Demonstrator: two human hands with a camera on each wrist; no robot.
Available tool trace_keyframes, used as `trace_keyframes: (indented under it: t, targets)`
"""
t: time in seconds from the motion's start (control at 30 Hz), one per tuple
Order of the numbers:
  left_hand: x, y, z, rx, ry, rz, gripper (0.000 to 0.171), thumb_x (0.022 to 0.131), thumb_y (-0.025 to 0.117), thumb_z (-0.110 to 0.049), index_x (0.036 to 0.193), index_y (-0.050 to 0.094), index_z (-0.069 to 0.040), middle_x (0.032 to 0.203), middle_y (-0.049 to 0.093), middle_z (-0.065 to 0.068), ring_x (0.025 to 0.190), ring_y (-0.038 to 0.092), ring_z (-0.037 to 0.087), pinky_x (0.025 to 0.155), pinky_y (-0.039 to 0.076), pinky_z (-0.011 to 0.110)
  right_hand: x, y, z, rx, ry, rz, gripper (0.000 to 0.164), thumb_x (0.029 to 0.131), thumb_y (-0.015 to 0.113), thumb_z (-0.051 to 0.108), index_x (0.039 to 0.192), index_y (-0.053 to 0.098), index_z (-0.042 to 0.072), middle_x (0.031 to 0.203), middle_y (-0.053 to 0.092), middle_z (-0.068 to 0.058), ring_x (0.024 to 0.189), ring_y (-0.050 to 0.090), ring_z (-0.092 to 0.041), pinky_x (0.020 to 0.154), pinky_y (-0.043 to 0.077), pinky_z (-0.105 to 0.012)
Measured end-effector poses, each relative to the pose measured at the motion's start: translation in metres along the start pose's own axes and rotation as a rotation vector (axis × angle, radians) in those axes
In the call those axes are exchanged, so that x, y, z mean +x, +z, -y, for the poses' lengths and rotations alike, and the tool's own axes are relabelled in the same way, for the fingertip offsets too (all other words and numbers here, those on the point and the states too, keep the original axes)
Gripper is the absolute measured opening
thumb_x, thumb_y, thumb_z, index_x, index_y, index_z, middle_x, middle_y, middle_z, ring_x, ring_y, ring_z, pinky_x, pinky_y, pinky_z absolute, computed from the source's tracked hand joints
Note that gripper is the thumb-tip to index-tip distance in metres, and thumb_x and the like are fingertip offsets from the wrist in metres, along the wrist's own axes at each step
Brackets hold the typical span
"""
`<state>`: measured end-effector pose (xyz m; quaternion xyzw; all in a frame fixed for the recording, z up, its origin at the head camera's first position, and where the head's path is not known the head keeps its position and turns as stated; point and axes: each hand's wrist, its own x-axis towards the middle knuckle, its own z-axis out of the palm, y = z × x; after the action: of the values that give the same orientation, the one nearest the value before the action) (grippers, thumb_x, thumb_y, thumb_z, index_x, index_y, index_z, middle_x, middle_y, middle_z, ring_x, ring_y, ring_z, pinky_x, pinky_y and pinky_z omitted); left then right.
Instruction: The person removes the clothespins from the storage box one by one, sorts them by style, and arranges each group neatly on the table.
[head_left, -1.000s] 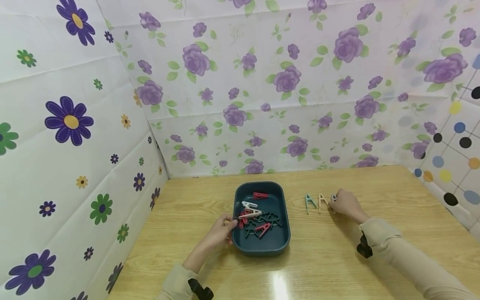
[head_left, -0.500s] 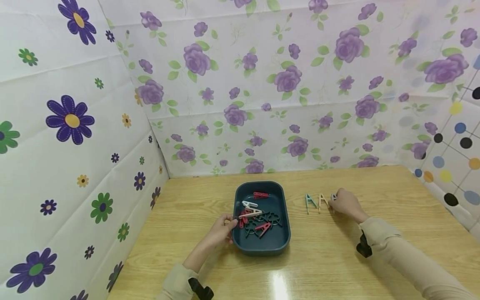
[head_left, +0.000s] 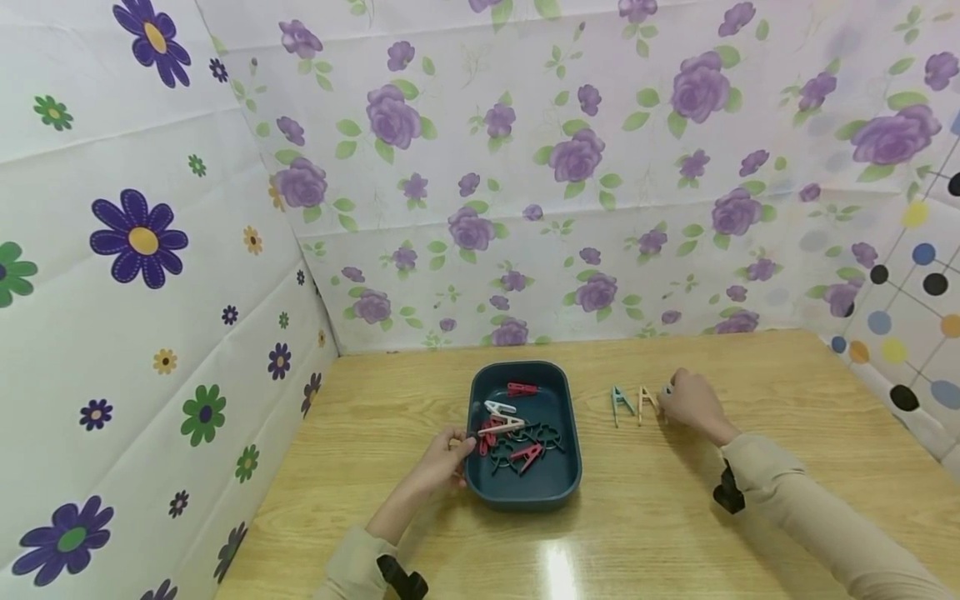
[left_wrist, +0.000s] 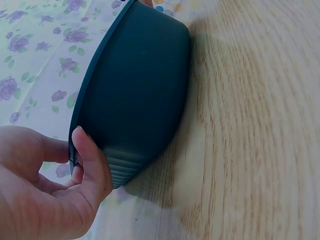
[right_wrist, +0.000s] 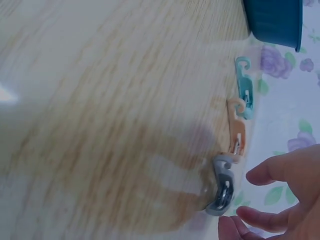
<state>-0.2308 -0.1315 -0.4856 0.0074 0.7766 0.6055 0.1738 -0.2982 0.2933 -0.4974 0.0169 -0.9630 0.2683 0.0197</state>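
My left hand (head_left: 447, 458) grips the left rim of a dark teal plastic basin (left_wrist: 135, 80), thumb and fingers on either side of its edge. Inside the basin lie red clothespins (head_left: 527, 457), a white clothespin (head_left: 498, 409), a pale pink one (head_left: 504, 426) and several dark green openwork pieces (head_left: 547, 438). To the right, a teal clothespin (right_wrist: 244, 82), a peach one (right_wrist: 237, 125) and a grey one (right_wrist: 223, 185) stand in a row on the table. Beside the grey clothespin is my right hand (right_wrist: 285, 195), its thumb and fingers spread apart around one end.
The wooden table (head_left: 622, 533) runs back to a flower-print sheet (head_left: 480, 167). Similar printed sheets hang along the left and right sides. Black camera straps (head_left: 729, 492) sit on both wrists.
My right hand has lifted slightly back from the grey clothespin, its fingers loosening. The left hand and basin stay in place.
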Motion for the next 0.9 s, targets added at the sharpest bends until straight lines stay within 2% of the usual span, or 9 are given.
trace_keyframes:
  t: [0.1, 0.17, 0.23, 0.33, 0.67, 0.73, 0.9]
  targets:
    - [0.001, 0.0, 0.0, -0.006, -0.007, 0.0, 0.018, 0.103, 0.046, -0.019, 0.111, 0.045, -0.003, 0.078, 0.055, 0.005, 0.057, 0.051, 0.011, 0.051, 0.044, 0.025, 0.0, -0.002, 0.005, -0.024, -0.026, -0.019, 0.033, 0.092, 0.05, 0.013, 0.106, 0.051, -0.017, 0.061, 0.051, -0.009, 0.05, 0.039, -0.014, 0.05, 0.04, -0.03]
    - [0.001, 0.0, 0.0, -0.007, -0.013, -0.001, 0.018, 0.103, 0.046, -0.02, 0.111, 0.045, -0.003, 0.079, 0.055, 0.005, 0.058, 0.051, 0.012, 0.051, 0.045, 0.025, 0.0, -0.002, 0.009, -0.024, -0.028, -0.015, 0.039, 0.093, 0.05, 0.014, 0.113, 0.05, -0.019, 0.067, 0.057, -0.013, 0.051, 0.043, -0.015, 0.054, 0.043, -0.032]
    - [0.001, 0.001, 0.0, -0.004, -0.015, -0.003, 0.018, 0.103, 0.046, -0.02, 0.11, 0.045, -0.003, 0.078, 0.054, 0.005, 0.058, 0.051, 0.012, 0.051, 0.045, 0.025, 0.0, -0.002, 0.013, -0.006, -0.02, -0.001, 0.042, 0.094, 0.05, 0.016, 0.117, 0.048, -0.019, 0.068, 0.06, -0.016, 0.05, 0.045, -0.016, 0.054, 0.044, -0.033]
    - [0.001, 0.001, 0.0, 0.003, -0.016, -0.006, 0.018, 0.103, 0.045, -0.019, 0.11, 0.045, -0.002, 0.078, 0.054, 0.006, 0.058, 0.051, 0.012, 0.051, 0.045, 0.024, 0.0, -0.002, 0.02, 0.016, -0.019, 0.004, 0.044, 0.094, 0.05, 0.017, 0.12, 0.046, -0.019, 0.068, 0.059, -0.013, 0.049, 0.045, -0.015, 0.052, 0.041, -0.031]
    - [-0.001, 0.002, 0.0, -0.006, -0.012, 0.005, 0.018, 0.104, 0.044, -0.019, 0.108, 0.045, -0.002, 0.078, 0.052, 0.005, 0.058, 0.05, 0.011, 0.05, 0.044, 0.023, -0.002, 0.002, 0.041, 0.041, -0.094, -0.004, 0.039, 0.093, 0.052, 0.014, 0.117, 0.051, -0.016, 0.068, 0.056, -0.01, 0.049, 0.04, -0.013, 0.048, 0.036, -0.029]
    - [-0.001, 0.001, 0.0, -0.01, -0.017, 0.009, 0.017, 0.104, 0.044, -0.019, 0.108, 0.044, -0.002, 0.078, 0.052, 0.005, 0.058, 0.049, 0.011, 0.051, 0.044, 0.024, -0.001, 0.004, 0.044, 0.037, -0.115, -0.004, 0.037, 0.092, 0.052, 0.014, 0.115, 0.053, -0.015, 0.071, 0.06, -0.012, 0.052, 0.046, -0.015, 0.049, 0.04, -0.029]
    - [0.0, 0.0, 0.001, 0.004, -0.019, 0.02, 0.019, 0.104, 0.044, -0.02, 0.108, 0.045, -0.002, 0.078, 0.053, 0.006, 0.058, 0.05, 0.011, 0.052, 0.045, 0.024, -0.001, 0.006, 0.055, 0.035, -0.162, -0.024, 0.032, 0.091, 0.053, 0.013, 0.111, 0.057, -0.011, 0.092, 0.067, -0.023, 0.072, 0.063, -0.025, 0.063, 0.052, -0.039]
